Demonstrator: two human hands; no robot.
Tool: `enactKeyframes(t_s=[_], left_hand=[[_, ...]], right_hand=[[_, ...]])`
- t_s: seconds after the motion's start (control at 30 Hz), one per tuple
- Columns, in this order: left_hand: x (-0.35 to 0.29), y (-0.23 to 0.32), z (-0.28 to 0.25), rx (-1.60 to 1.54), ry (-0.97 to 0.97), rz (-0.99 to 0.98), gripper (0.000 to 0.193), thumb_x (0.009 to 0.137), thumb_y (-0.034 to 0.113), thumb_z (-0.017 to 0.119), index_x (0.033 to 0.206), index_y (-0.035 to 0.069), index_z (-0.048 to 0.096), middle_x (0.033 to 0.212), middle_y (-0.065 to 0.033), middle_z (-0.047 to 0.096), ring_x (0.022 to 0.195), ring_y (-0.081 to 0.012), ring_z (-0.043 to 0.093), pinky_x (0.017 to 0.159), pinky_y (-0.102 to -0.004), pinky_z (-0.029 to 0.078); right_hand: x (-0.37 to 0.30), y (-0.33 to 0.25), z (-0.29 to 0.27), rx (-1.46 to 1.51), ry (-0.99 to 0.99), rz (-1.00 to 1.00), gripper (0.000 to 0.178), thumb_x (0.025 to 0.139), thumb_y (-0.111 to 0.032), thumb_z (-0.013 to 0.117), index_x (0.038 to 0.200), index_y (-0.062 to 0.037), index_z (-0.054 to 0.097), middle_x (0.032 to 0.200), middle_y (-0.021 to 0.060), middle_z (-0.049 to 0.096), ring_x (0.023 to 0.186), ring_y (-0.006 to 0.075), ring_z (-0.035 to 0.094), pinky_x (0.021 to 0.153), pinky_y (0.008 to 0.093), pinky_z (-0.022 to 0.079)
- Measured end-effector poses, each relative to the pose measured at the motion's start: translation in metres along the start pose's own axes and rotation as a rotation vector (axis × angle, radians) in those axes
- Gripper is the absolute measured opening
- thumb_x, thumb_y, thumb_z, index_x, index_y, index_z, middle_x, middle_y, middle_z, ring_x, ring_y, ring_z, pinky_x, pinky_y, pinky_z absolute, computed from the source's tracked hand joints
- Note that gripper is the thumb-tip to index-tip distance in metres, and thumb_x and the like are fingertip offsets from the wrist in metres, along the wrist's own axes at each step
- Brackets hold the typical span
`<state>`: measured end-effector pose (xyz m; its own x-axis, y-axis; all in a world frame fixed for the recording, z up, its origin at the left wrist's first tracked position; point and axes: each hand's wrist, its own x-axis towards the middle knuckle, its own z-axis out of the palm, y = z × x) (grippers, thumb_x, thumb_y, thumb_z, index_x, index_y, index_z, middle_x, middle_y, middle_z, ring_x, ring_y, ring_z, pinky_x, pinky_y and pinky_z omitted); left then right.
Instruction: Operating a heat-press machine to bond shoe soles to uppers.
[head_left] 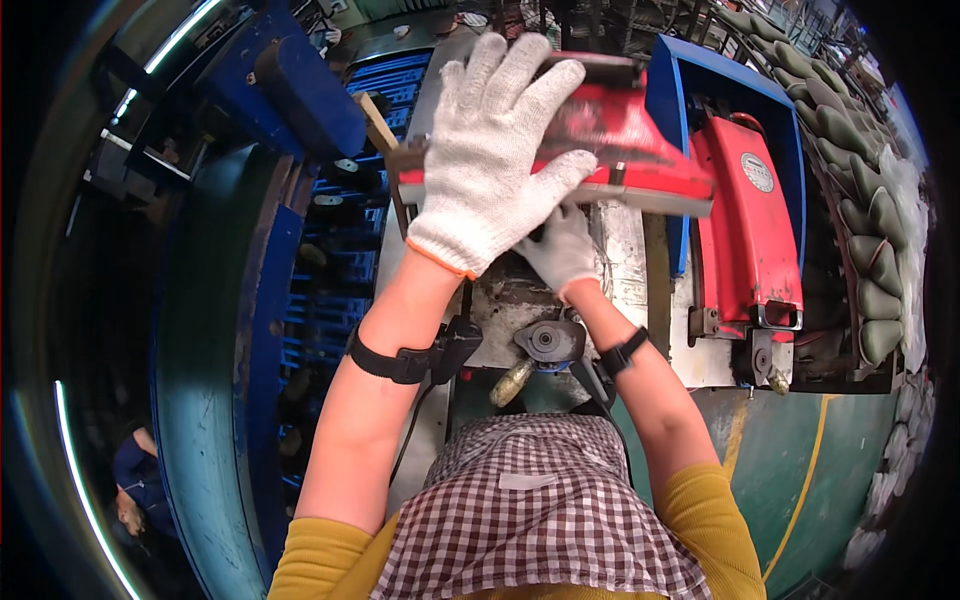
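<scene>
My left hand (490, 150), in a white knit glove with an orange cuff edge, is open with its fingers spread over a red machine cover (610, 130). I cannot tell whether its palm touches the cover. The cover looks smeared, and a metal strip runs along its near edge. Below that edge my right hand (562, 250), also gloved, reaches in low over a worn metal plate (625, 260). Its fingers are partly hidden, and whatever they touch does not show. Near my body a round metal fitting (550, 342) carries a worn, yellowish handle (512, 383).
At right, a second red machine (745, 220) stands by a blue housing (665, 110). Beyond it, a rack holds rows of dark green, rounded pieces (880, 265). A blue-framed conveyor-like structure (215, 350) runs along my left. Another person (140, 480) is at far left.
</scene>
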<state>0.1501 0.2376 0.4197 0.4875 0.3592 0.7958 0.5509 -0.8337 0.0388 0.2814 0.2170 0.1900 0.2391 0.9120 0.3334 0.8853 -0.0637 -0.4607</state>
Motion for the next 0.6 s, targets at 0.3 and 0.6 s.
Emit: enactKeyframes(t_s=[0.3,0.6], left_hand=[[-0.169,-0.001,-0.031,-0.949,0.069,-0.766,0.064,0.100,0.022,0.068,0.155,0.001,0.043,0.143,-0.0182,0.059,0.132,-0.0251,0.059,0.114,-0.0399,0.046],[-0.279,0.006,0.000,-2.057,0.514,-1.703,0.052,0.105,0.038,0.053,0.148,0.008,0.050,0.138,-0.0142,0.063,0.119,-0.0316,0.066,0.105,-0.0490,0.056]], right_hand=[[0.005,0.043,0.011,0.574,-0.069,0.205,0.082,0.084,-0.028,0.075,0.157,-0.0101,0.045,0.158,0.0233,0.047,0.143,0.0360,0.050,0.120,0.0452,0.038],[-0.097,-0.080,-0.048,1.095,-0.691,0.146,0.077,0.100,-0.026,0.063,0.163,-0.0002,0.030,0.165,0.0185,0.039,0.152,0.0281,0.037,0.124,0.0398,0.029]])
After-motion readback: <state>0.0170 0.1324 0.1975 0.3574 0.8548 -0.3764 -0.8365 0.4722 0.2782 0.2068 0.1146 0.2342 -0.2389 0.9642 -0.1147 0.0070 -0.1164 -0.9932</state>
